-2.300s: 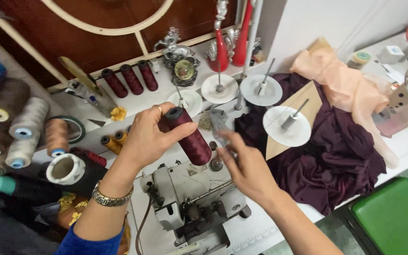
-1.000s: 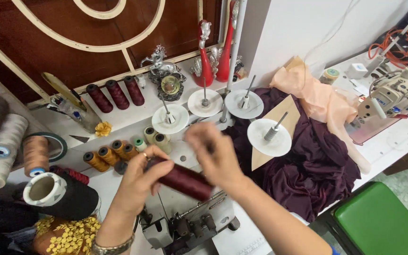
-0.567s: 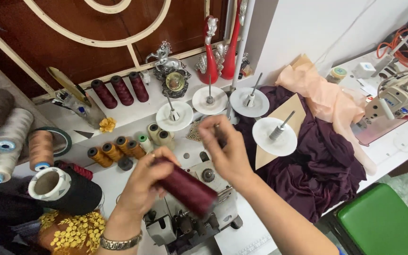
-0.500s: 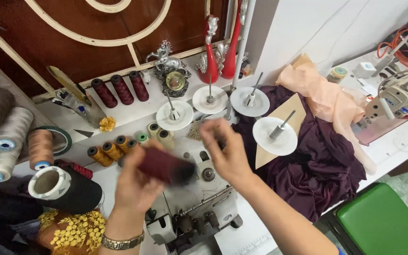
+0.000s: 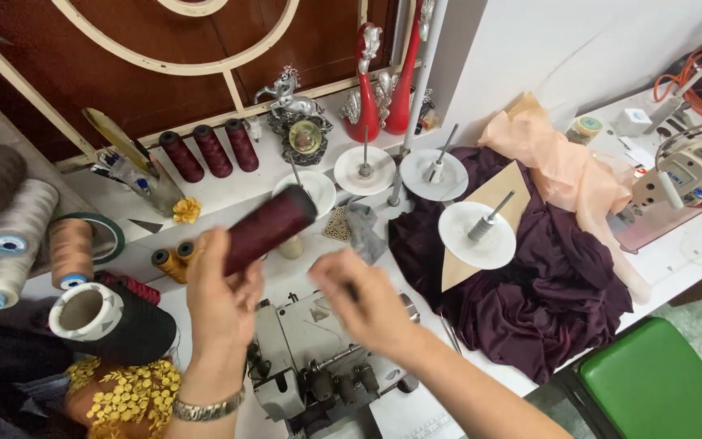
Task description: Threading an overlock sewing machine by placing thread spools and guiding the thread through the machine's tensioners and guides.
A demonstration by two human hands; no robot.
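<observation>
Head view looks down on a white bench (image 5: 229, 189) set against a dark wooden panel with pale curved trim. Large thread cones (image 5: 18, 236) crowd the bench's left edge, and three maroon spools (image 5: 211, 151) stand along its back edge. Left hand (image 5: 223, 294) is closed around the lower end of a maroon thread cone (image 5: 268, 228), held above the grey overlock machine (image 5: 310, 358); its long axis tilts, top end pointing up and right. Right hand (image 5: 367, 302) hovers over the machine, blurred, fingers loosely curled; whether it pinches anything I cannot tell. Dark purple cloth (image 5: 546, 301) lies toward the bench's right edge.
</observation>
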